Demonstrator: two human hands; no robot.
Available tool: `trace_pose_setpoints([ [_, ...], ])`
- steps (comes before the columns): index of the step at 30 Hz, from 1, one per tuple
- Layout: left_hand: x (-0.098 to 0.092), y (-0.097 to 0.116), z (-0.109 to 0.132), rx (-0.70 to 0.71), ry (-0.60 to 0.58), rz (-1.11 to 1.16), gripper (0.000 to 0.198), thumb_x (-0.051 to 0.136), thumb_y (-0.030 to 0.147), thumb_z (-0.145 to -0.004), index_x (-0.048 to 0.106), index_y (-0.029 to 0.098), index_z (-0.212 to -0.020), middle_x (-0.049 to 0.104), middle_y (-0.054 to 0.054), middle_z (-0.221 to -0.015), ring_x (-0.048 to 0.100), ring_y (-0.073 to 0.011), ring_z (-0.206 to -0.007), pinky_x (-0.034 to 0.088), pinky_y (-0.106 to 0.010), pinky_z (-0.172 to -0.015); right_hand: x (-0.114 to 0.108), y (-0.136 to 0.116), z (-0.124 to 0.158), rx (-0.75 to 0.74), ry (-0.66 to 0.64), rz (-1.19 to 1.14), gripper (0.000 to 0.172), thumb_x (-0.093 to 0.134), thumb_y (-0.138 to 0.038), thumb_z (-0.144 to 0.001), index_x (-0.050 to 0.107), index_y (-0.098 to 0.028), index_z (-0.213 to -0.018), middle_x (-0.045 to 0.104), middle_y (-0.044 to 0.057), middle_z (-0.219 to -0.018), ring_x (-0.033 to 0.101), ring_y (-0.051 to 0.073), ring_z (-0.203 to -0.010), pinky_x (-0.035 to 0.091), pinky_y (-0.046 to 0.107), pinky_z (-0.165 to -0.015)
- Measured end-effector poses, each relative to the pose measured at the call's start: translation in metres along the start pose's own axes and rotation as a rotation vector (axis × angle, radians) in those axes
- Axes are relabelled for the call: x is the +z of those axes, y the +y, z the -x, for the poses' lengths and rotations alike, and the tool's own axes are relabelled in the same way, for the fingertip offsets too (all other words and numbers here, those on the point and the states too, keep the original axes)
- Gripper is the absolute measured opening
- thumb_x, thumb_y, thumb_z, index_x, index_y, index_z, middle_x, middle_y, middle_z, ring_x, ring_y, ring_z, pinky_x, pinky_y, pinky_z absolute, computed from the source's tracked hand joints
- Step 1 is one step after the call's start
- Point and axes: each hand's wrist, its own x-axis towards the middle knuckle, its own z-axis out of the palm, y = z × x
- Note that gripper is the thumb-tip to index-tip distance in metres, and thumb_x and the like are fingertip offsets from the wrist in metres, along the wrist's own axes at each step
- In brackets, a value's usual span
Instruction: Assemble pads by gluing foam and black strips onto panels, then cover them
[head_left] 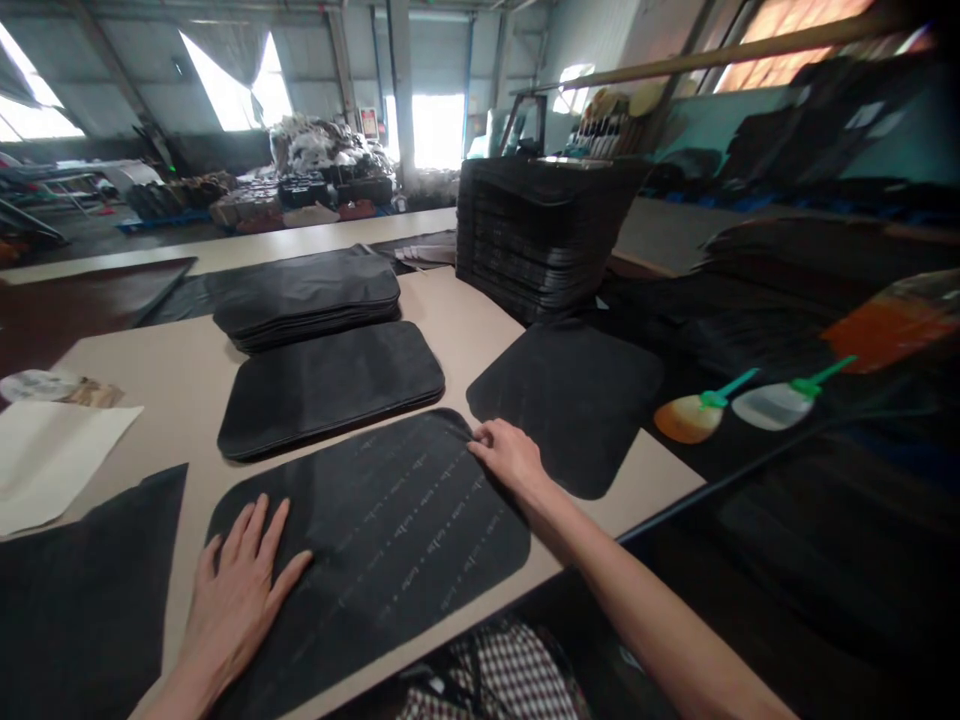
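A black rounded-corner sheet (382, 530) with rows of pale printed lettering lies flat before me on the tan board. My left hand (240, 580) rests on its left part, fingers spread and palm down. At the sheet's far right corner, my right hand (506, 450) pinches the edge between thumb and fingers, and the corner there looks slightly lifted. Just beyond lies a low stack of black panels (330, 385), with a thicker stack (307, 295) behind it. Another black panel (570, 390) lies flat to the right of my right hand.
A tall pile of black panels (540, 230) stands at the back right. Two squeeze bottles, one amber (686, 422) and one whitish (772, 407), lie at the right near an orange-filled bag (892, 320). Cream paper (60, 460) and a dark sheet (82, 590) lie at the left.
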Motion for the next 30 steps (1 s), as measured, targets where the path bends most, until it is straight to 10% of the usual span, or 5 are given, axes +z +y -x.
trace_pose_setpoints([
  [24,-0.0009,0.0002,0.0007,-0.003,0.006,0.025,0.074,0.024,0.061,-0.097,0.034,0.020,-0.158,0.022,-0.010,-0.168,0.019,-0.0286,-0.155,0.020,-0.053,-0.121,0.0046,0.0043,0.0015,-0.205,0.059,0.029,0.017,0.056,-0.027,-0.102,0.058,-0.022,-0.086,0.062,0.002,-0.092,0.059,0.018,-0.092,0.042,0.027,-0.074],
  [30,0.0003,-0.0008,0.0002,0.002,-0.007,0.016,0.074,0.025,0.061,-0.097,0.032,0.022,-0.159,0.020,-0.010,-0.169,0.019,-0.0294,-0.155,0.021,-0.054,-0.120,-0.0015,-0.0009,0.0061,-0.165,0.131,0.078,0.015,0.056,-0.024,-0.098,0.058,-0.018,-0.111,0.061,0.012,-0.110,0.057,0.027,-0.103,0.049,0.037,-0.084],
])
